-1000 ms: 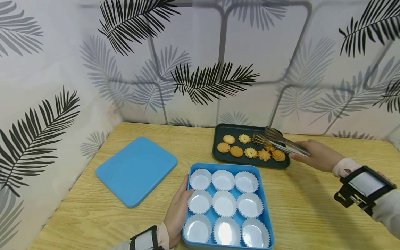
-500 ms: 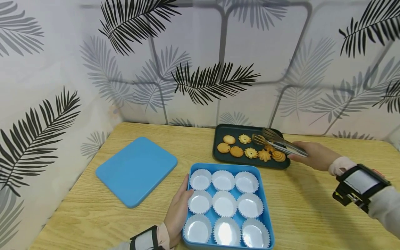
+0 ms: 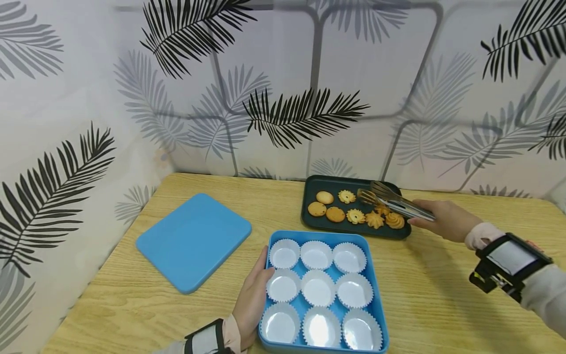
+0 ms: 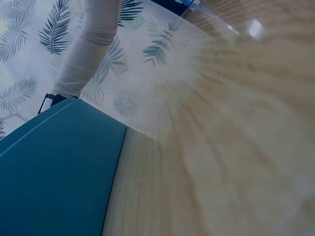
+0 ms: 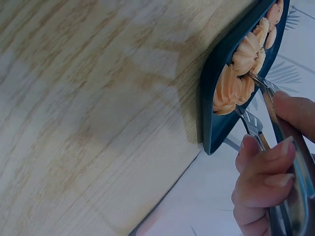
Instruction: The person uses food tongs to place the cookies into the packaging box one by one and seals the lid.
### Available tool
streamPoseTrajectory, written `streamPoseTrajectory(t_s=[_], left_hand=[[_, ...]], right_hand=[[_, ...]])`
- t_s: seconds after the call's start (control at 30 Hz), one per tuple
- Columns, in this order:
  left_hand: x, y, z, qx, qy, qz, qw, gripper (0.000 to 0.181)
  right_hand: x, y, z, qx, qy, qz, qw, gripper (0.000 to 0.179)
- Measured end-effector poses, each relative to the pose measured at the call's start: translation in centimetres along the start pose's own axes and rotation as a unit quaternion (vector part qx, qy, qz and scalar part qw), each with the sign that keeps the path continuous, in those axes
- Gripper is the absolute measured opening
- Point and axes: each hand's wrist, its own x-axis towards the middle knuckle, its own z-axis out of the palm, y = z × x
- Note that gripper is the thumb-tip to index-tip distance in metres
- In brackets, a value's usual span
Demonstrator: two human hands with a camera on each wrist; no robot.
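My right hand [image 3: 451,220] holds metal food tongs [image 3: 409,206] over the right end of a dark tray [image 3: 309,189]. In the right wrist view, the fork-like tips of the tongs [image 5: 253,123] stand apart, right at a ridged, piped cookie [image 5: 246,87]. A swirl cookie [image 3: 395,220] and a star-shaped cookie [image 3: 374,220] lie close by. My left hand [image 3: 249,302] rests along the left side of a blue box [image 3: 379,307], fingers straight against the wall and thumb at the rim. White fluted paper cups [image 3: 317,288] stand inside the box in rows, with nothing in them.
A blue lid [image 3: 193,242] lies flat on the wooden table [image 3: 230,196], left of the box. Round cookies [image 3: 317,209] and flower-shaped cookies [image 3: 347,196] fill the tray's left and middle. A leaf-patterned cloth [image 3: 274,59] hangs behind the table's back edge.
My right hand has moved slightly left with the tongs, whose tips have come a little nearer each other over the tray. The left hand and the box have stayed put.
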Motion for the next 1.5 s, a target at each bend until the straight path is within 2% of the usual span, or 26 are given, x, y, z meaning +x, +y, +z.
streamPoseTrajectory(t_s=[0.27,0.47,0.8,1.03,1.23,1.4,1.5], left_hand=[[-0.1,0.1,0.0,0.003,-0.001,0.000,1.0000,0.058],[-0.1,0.1,0.0,0.003,-0.001,0.000,1.0000,0.059],[-0.2,0.1,0.0,0.010,0.006,0.002,0.9999,0.059],[-0.1,0.1,0.0,0.013,0.012,-0.005,0.9998,0.059],[-0.1,0.1,0.1,0.011,0.006,0.001,0.9999,0.059],[0.0,0.2,0.2,0.012,0.013,-0.004,0.9998,0.059],[-0.1,0.1,0.2,0.010,0.014,-0.003,0.9998,0.059]], right_hand=[[-0.5,-0.3,-0.6,0.008,0.012,0.003,0.9999,0.067],[-1.0,-2.0,-1.4,0.023,0.033,-0.016,0.9991,0.067],[-2.2,-6.9,-2.0,0.045,0.043,-0.081,0.9947,0.065],[-3.1,-10.2,-1.5,0.071,0.057,-0.161,0.9828,0.055],[-3.7,-12.2,-0.7,0.068,0.049,-0.198,0.9766,0.054],[-3.9,-13.2,-0.4,0.071,0.008,-0.186,0.9801,0.059],[-3.8,-13.6,-0.1,0.060,-0.001,-0.181,0.9816,0.060]])
